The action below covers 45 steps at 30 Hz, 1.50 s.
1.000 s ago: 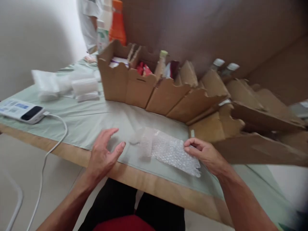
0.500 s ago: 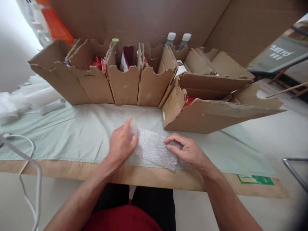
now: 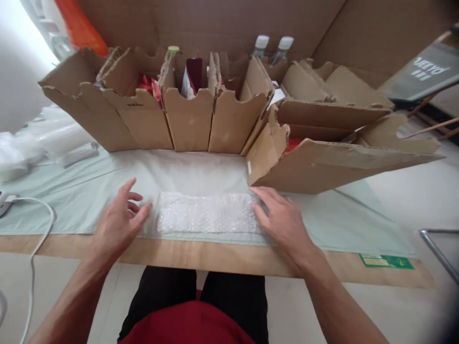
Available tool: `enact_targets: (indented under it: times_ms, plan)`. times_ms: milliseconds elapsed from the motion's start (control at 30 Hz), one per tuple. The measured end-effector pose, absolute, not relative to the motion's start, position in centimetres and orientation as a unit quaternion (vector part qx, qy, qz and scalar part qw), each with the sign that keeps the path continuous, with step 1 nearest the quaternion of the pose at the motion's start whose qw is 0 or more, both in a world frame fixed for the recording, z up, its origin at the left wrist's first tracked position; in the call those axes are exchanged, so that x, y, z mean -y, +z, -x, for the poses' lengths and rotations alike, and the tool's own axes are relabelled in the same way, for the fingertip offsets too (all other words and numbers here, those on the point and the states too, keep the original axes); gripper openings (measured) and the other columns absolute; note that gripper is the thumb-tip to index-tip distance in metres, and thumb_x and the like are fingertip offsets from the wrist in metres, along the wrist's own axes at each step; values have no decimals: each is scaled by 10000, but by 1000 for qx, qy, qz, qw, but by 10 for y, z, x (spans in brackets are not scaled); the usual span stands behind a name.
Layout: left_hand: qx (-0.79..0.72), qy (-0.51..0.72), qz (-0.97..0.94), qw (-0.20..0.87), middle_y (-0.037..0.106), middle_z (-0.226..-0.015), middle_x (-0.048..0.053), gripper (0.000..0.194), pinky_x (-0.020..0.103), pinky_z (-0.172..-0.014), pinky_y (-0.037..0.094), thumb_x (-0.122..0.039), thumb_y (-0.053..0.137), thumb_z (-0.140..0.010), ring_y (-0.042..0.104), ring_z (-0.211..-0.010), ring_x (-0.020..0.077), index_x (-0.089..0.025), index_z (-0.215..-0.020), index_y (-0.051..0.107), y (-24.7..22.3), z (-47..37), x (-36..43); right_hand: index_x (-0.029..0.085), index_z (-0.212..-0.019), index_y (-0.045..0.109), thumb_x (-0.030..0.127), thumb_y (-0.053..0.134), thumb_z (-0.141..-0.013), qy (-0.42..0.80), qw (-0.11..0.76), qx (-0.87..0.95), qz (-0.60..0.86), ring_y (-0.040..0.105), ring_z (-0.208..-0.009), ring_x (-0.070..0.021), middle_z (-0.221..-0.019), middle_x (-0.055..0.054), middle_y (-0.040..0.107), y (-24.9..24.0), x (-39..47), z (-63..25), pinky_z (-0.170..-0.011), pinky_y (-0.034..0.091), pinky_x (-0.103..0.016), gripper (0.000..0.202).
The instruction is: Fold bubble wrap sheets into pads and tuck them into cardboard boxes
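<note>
Loosely, the left hand (image 3: pixel 122 215) is spread and empty just left of the bubble-wrap strip (image 3: pixel 208 213), which lies flat on the pale green cloth (image 3: pixel 204 167), near side of the cardboard bins (image 3: pixel 190 122). The right hand (image 3: pixel 281 217) meets its right end; whether it pinches, I cannot tell. The strip looks feather-light, floppy and slippery, best held by both short ends, gently, sparing the bubbles.

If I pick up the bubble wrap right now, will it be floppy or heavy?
The bubble wrap will probably feel light, since it looks like clear plastic bubbles. It may sag if lifted by one end, being long and flat. It likely won't roll, because it lies flat on the cloth.
</note>
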<state>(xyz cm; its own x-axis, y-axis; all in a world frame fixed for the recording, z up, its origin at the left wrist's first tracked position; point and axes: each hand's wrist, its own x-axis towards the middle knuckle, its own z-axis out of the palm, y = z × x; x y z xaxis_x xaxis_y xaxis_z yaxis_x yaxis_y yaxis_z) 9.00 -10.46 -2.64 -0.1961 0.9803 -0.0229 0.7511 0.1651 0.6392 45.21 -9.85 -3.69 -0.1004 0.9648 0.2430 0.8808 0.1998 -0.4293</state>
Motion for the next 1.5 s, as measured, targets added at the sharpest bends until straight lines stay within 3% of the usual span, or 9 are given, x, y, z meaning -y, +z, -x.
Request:
enact_targets:
  times_ms: [200,367,600,767,900,1067,1233,1400,1500]
  plan:
    - [-569,304,-761,60,641,-1394,152,387,455,-1004,564,-297,485,-1009,635,-1271,301,-194,-1366,594,-28,-117,111,253,-1263,715,286,469,-1024,23,260,776,574,673,-1213,-323,-1348,-96,717,-24,110,-413,-1028,495,-540,344]
    - [-440,166,-880,66,514,-1575,203,522,599,-1228,327,-351,463,-1029,427,-1506,367,-130,-1502,470,-65,-153,104,113,-1560,454,246,403,-1041,120,145,868,460,394,-1535,-269,-1624,-130,472,-45,91,-346,-1213,391,-487,538]
    - [-465,119,-876,53,396,-1663,182,693,605,-1285,146,-605,422,-1018,285,-1573,397,-161,-1550,441,-91,-137,107,120,-1610,372,484,430,-1053,65,54,842,533,309,-1574,-309,-1686,-159,352,-80,116,-415,-1266,281,-553,668]
    - [-468,113,-874,65,365,-1684,155,674,583,-1294,155,-604,411,-1028,264,-1585,366,-198,-1566,424,-83,-137,108,112,-1516,500,407,332,-1087,-35,108,808,579,502,-1446,-328,-1538,-183,564,-76,143,-480,-1133,411,-537,547]
    - [-487,150,-859,59,381,-1672,158,490,553,-1232,317,-387,372,-1071,298,-1574,343,-197,-1501,508,-64,-126,93,179,-1353,641,275,384,-1078,-43,200,800,564,611,-1319,-277,-1336,-113,724,-53,135,-473,-1040,461,-436,388]
    - [-533,99,-839,42,713,-1267,203,463,608,-1038,466,-219,516,-908,606,-1252,415,-119,-1338,655,-46,-119,62,173,-1247,699,168,460,-988,24,100,819,565,623,-1177,-316,-1282,-145,727,-40,94,-434,-919,472,-446,352]
    - [-530,78,-842,65,725,-794,83,247,474,-792,549,-182,566,-820,678,-852,318,-192,-972,760,-29,-120,53,199,-932,733,124,574,-892,32,100,816,569,614,-886,-255,-919,-78,748,-29,88,-434,-769,438,-379,180]
    - [-475,292,-827,-71,715,-1122,106,105,464,-952,536,-157,584,-889,664,-1110,301,-212,-892,675,6,-115,77,209,-921,679,87,565,-946,-102,304,813,486,628,-1002,-235,-983,-54,740,0,116,-442,-848,446,-367,169]
    - [-397,337,-840,-151,708,-1218,101,146,500,-1035,505,-77,614,-879,625,-1270,331,-214,-919,642,-5,-110,95,197,-955,681,16,535,-933,-159,303,821,457,633,-1177,-272,-1112,-80,757,-9,130,-443,-965,445,-412,234]
